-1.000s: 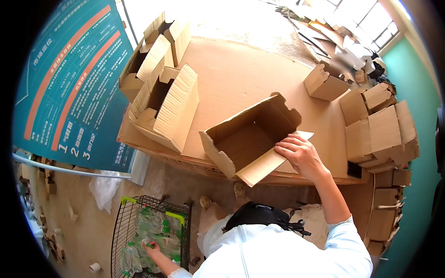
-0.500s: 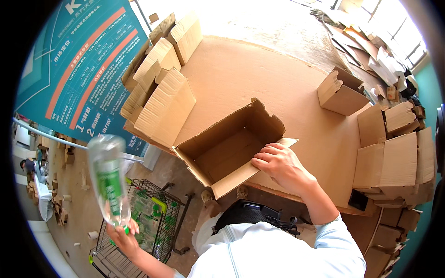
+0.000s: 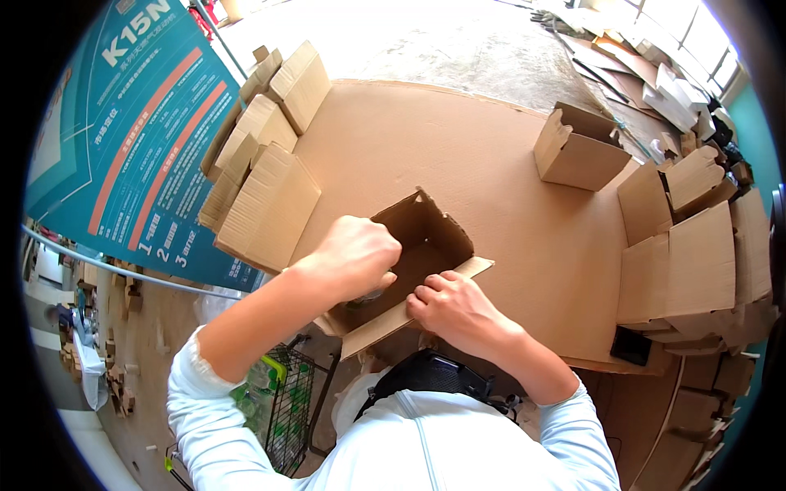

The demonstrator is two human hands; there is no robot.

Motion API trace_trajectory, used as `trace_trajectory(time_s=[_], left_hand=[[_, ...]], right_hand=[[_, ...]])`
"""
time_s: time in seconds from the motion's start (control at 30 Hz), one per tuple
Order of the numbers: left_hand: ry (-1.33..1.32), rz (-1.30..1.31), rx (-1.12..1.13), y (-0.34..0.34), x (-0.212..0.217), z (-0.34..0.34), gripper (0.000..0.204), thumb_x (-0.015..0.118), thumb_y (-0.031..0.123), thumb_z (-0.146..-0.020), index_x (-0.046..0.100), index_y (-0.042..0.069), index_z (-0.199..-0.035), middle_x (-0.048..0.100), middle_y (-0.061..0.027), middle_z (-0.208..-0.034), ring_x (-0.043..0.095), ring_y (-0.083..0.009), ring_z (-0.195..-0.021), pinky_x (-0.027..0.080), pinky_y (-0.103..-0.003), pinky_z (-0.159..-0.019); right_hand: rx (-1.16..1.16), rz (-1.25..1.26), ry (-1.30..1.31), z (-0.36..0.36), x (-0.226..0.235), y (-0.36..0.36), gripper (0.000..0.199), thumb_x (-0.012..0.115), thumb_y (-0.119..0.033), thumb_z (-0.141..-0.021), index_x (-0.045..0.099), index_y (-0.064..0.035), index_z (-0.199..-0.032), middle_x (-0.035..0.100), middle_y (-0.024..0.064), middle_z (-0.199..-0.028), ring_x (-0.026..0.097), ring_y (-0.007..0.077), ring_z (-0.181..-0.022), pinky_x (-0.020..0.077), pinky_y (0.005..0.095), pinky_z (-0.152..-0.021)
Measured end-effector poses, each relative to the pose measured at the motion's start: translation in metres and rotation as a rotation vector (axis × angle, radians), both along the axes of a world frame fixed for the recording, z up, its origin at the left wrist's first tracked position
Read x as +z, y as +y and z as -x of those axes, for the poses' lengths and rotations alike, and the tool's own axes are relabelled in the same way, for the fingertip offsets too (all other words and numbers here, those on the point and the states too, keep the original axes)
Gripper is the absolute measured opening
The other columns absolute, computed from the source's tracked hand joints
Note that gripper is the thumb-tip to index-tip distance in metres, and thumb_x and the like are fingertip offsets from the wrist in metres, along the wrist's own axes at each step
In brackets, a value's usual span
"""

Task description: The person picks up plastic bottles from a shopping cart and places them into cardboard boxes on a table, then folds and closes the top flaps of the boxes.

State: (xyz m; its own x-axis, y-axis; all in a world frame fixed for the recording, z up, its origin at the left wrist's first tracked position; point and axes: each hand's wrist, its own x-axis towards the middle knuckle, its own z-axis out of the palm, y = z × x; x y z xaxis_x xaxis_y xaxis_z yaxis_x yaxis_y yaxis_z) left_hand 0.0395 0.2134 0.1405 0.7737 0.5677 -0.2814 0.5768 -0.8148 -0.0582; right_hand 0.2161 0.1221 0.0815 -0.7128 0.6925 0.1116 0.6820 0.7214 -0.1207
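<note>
An open cardboard box (image 3: 426, 266) sits at the table's near edge with its opening up and one flap folded out toward me. My left hand (image 3: 354, 254) is over the box's left side, fingers closed around a clear plastic bottle (image 3: 360, 303). Only a small part of the bottle shows inside the box; my hand and the wall hide the rest. On the near flap (image 3: 378, 329), my right hand (image 3: 453, 309) grips the cardboard edge, its fingers curled over it.
Several open boxes (image 3: 274, 192) line the table's left edge. One box (image 3: 581, 147) stands at the far right, with more boxes (image 3: 696, 254) nearer. A dark phone-like slab (image 3: 630, 345) lies at the right edge. Below left is a wire cart (image 3: 291, 393) of green-labelled bottles.
My left hand has swung up and right from beside the cart, bringing the bottle into the box. My right hand stays on the flap; the whole view has shifted slightly.
</note>
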Motion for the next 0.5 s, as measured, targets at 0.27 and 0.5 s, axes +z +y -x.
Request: trace_trajectory(time_s=[0.27, 0.5], left_hand=[[0.435, -0.013, 0.047, 0.051, -0.143, -0.077, 0.021, 0.065, 0.026, -0.084, 0.072, 0.017, -0.102, 0.069, -0.0034, -0.111, 0.065, -0.0180, -0.105, 0.052, -0.034, -0.081], [0.312, 0.014, 0.148, 0.056, -0.221, -0.065, 0.023, 0.054, 0.021, -0.091, 0.071, 0.015, -0.104, 0.069, -0.0060, -0.108, 0.066, -0.0222, -0.100, 0.054, -0.038, -0.078]], right_hand=[[0.023, -0.039, 0.023, 0.007, -0.014, -0.009, 0.013, 0.059, -0.013, -0.077, 0.061, -0.0048, -0.087, 0.060, 0.0042, -0.079, 0.060, 0.0190, -0.085, 0.0485, 0.0292, -0.074], [0.052, -0.050, 0.095, 0.007, -0.017, 0.002, 0.012, 0.059, -0.014, -0.077, 0.059, -0.0055, -0.086, 0.059, 0.0046, -0.081, 0.060, 0.0204, -0.085, 0.0498, 0.0312, -0.075]])
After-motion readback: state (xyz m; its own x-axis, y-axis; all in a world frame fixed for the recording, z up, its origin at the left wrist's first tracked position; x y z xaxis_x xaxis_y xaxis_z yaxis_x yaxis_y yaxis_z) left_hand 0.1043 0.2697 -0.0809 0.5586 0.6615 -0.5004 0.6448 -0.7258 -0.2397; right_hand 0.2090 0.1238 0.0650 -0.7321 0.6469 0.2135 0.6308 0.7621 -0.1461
